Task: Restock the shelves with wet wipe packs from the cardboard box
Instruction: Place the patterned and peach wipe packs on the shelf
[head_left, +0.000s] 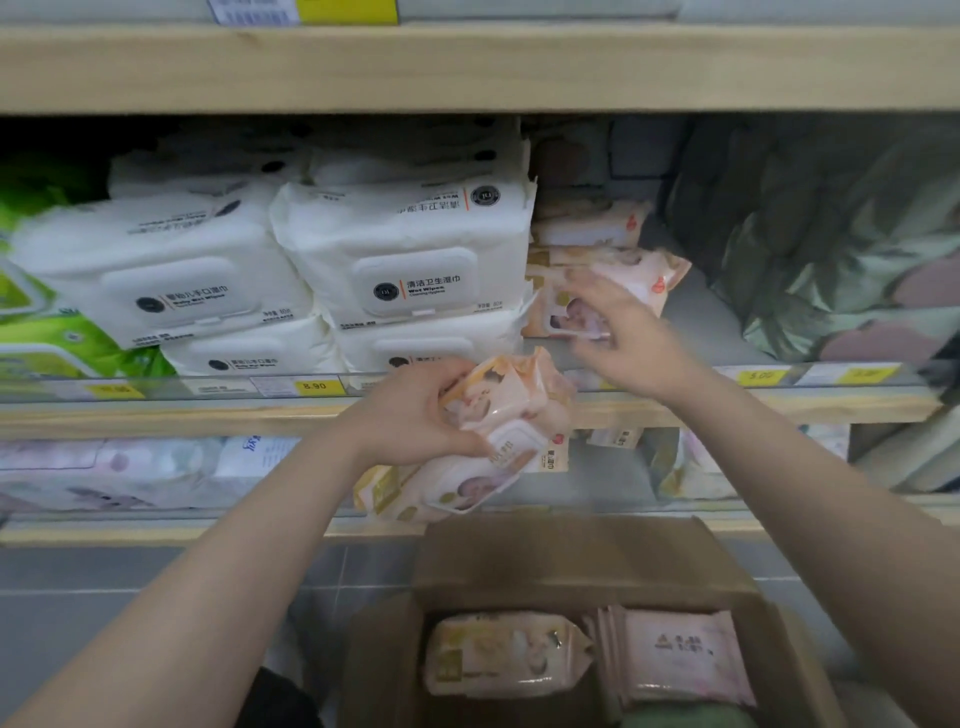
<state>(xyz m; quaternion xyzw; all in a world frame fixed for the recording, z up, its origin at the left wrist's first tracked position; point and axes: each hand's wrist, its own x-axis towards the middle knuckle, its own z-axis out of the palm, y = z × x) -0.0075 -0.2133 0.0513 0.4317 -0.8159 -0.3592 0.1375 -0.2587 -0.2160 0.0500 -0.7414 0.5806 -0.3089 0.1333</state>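
Observation:
My left hand (415, 410) grips a small stack of peach baby wet wipe packs (511, 410) in front of the middle shelf edge (727, 402). My right hand (631, 332) reaches onto that shelf, fingers spread against a peach wet wipe pack (644, 273) lying on a short pile of the same packs; whether it grips the pack is unclear. Below, the open cardboard box (576, 566) holds a yellow-and-peach pack (506, 654) and several thin pink packs (680, 657).
Large white wipe packs (410, 249) fill the shelf left of the peach pile, green packs (47, 332) stand further left. A patterned bag (831, 249) sits at the shelf's right. Yellow price tags (314, 386) line the shelf rail. More packs lie on the lower shelf (130, 467).

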